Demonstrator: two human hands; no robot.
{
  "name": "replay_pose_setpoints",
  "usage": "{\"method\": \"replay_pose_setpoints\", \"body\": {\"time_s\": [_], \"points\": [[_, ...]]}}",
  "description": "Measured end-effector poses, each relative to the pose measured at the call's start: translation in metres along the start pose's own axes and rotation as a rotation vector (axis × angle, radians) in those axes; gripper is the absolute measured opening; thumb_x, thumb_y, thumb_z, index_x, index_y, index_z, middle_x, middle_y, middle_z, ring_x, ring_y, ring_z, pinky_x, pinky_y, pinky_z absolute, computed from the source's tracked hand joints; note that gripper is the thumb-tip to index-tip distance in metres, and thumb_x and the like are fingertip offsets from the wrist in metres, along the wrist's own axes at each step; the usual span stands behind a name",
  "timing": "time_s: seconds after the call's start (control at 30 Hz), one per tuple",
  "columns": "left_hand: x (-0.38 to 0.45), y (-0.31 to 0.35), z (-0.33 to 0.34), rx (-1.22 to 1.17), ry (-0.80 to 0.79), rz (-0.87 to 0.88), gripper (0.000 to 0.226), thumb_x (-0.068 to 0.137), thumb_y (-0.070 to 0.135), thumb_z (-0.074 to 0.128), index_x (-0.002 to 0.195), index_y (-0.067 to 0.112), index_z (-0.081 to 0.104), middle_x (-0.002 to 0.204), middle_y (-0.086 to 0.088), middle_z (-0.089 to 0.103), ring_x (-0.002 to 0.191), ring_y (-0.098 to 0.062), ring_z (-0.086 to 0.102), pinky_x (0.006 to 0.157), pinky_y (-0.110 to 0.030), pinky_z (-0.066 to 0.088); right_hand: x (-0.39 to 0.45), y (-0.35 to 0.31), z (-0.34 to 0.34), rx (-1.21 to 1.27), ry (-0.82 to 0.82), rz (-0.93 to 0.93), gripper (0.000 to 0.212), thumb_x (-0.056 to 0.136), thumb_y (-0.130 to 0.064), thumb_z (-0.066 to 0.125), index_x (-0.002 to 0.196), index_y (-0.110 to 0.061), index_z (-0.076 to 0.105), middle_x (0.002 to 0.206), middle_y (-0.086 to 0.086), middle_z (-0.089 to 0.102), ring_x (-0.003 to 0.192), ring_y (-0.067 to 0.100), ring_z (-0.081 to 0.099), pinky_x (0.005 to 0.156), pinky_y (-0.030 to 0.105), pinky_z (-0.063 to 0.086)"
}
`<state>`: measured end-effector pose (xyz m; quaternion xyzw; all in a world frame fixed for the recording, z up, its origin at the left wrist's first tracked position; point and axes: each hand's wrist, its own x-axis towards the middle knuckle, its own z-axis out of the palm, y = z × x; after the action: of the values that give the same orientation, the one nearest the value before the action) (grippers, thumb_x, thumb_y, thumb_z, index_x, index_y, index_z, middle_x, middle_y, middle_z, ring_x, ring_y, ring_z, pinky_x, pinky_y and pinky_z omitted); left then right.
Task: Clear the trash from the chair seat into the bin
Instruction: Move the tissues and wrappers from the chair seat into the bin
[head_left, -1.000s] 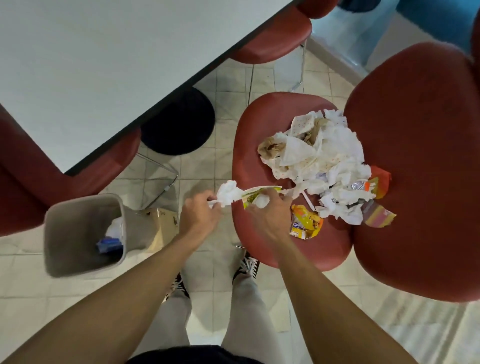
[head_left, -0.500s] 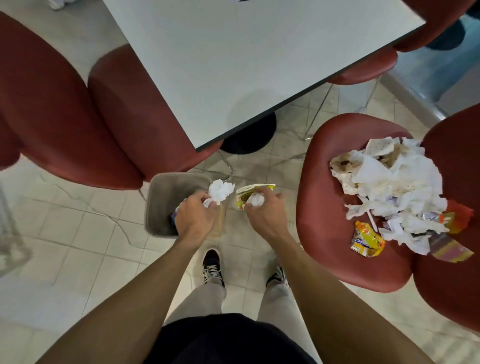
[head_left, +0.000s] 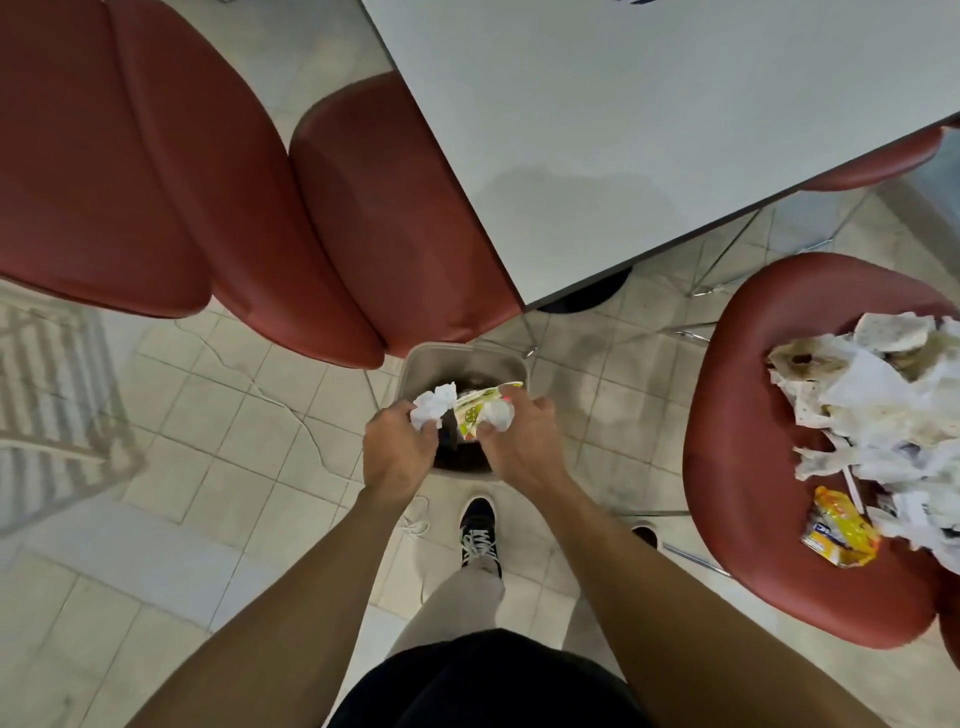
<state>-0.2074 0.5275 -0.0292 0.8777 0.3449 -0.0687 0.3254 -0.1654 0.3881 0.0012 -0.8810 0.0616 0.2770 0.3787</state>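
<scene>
Left hand (head_left: 397, 452): over the bin (head_left: 415, 364), fingers curled round a crumpled tissue (head_left: 434, 405).
Right hand (head_left: 522, 441): beside it over the bin, gripping a tissue wad (head_left: 498, 414) and a wrapper (head_left: 475, 408).
Chair seat (head_left: 737, 467): at right, carrying the trash pile (head_left: 883, 410) and a yellow packet (head_left: 839, 535).

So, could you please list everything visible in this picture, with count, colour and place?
Bin: one, grey, on the floor under both hands.
Crumpled tissue: one, white, held over the bin.
Wrapper: one, yellow-green, held over the bin with a white wad.
Trash pile: one heap, mostly white paper, on the right chair seat.
Snack packet: one, yellow-orange, on the seat's near side.
Table: one, white, top centre.
Other chairs: red, left.
Left hand: grips the tissue.
Right hand: holds wrapper and wad.
Shoe: one, dark, below the bin.
</scene>
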Motion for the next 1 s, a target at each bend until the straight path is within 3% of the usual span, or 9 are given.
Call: {"method": "replay_pose_setpoints", "body": {"time_s": [0.2,0.4,0.57,0.8,1.0], "points": [[0.004,0.001,-0.001,0.058,-0.018,-0.004,0.016,0.085,0.037,0.060,0.093,0.024,0.064,0.098,-0.001,0.067,0.088,-0.025,0.062,0.075,-0.035,0.051,0.000,0.008,-0.003,0.018,-0.016,0.024,0.058,0.087,-0.022,0.062,0.140,-0.025,0.038,0.132,0.013,0.039,0.108,0.030,0.056,0.095,0.033,0.045],[-0.004,0.029,0.019,0.123,-0.092,0.073,0.009,0.086,0.034,0.061,0.093,0.028,0.063,0.091,0.005,0.069,0.087,-0.022,0.063,0.073,-0.028,0.047,0.001,0.037,-0.036,0.028,0.009,0.097,0.061,0.090,-0.023,0.058,0.144,-0.026,0.032,0.138,0.013,0.035,0.108,0.031,0.057,0.097,0.036,0.046],[-0.018,0.072,0.048,0.166,-0.165,0.157,0.010,0.086,0.032,0.060,0.095,0.029,0.065,0.093,0.008,0.069,0.091,-0.020,0.062,0.078,-0.033,0.051,-0.001,0.077,-0.081,0.072,0.063,0.151,0.060,0.091,-0.025,0.057,0.145,-0.023,0.031,0.140,0.015,0.032,0.106,0.031,0.058,0.099,0.039,0.048],[-0.046,0.140,0.105,0.197,-0.258,0.333,0.008,0.084,0.024,0.061,0.091,0.028,0.064,0.091,0.003,0.069,0.088,-0.024,0.064,0.079,-0.038,0.054,-0.013,0.145,-0.150,0.150,0.189,0.256,0.059,0.090,-0.023,0.056,0.144,-0.021,0.034,0.135,0.015,0.035,0.092,0.029,0.060,0.089,0.035,0.049],[-0.079,0.200,0.172,0.268,-0.356,0.487,0.012,0.088,0.028,0.060,0.099,0.027,0.065,0.091,0.009,0.063,0.084,-0.017,0.058,0.075,-0.027,0.047,-0.027,0.216,-0.204,0.217,0.300,0.390,0.060,0.087,-0.021,0.058,0.142,-0.020,0.036,0.138,0.017,0.033,0.103,0.035,0.058,0.092,0.033,0.044]]}}
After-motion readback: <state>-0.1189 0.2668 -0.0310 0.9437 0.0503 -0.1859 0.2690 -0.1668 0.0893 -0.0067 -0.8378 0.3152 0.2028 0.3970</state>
